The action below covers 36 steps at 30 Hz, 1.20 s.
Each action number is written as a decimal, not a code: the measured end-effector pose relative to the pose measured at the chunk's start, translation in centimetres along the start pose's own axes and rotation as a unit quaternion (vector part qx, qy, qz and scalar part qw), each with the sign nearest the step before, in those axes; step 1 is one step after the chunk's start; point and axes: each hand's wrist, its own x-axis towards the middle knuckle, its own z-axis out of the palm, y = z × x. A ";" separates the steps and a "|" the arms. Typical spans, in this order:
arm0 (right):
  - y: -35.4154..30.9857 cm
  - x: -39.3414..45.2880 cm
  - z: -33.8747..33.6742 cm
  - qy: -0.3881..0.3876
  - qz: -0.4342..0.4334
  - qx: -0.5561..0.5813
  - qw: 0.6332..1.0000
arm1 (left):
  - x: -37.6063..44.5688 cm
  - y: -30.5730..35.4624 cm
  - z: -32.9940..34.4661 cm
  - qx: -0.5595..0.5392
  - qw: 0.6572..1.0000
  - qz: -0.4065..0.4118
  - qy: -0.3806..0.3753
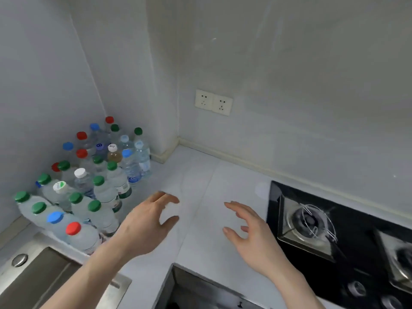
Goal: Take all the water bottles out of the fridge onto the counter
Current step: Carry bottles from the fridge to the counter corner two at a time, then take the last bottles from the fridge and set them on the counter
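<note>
Pale glossy tiled bench [200, 179] in a kitchen corner, both grips empty above it.

Left grip [145, 221] wide, fingers loosely curved, holding nothing; right grip [249, 228] likewise spread. Just left of the left grip: clear ribbed plastic water bottles [89, 181] with green, red, blue and white caps, upright and packed tight into the corner, probably to save room. Black glass gas hob [334, 230] right of the right grip.
</note>
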 end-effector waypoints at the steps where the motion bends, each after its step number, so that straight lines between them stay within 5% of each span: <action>1: 0.6 -1.1 -1.1 0.021 0.007 -0.004 1.000 | 0.5 1.4 0.3 -0.001 1.000 0.019 -0.009; 8: 5.7 -13.3 -11.2 0.147 0.083 -0.023 0.985 | 1.5 16.4 6.3 -0.028 0.979 0.186 -0.079; 21: 12.4 -36.8 -22.3 0.323 0.187 -0.053 0.926 | -6.1 40.0 16.2 -0.033 0.886 0.436 -0.155; 36: 15.1 -61.8 -25.5 0.528 0.379 -0.091 0.754 | -17.6 64.1 26.3 -0.038 0.713 0.652 -0.255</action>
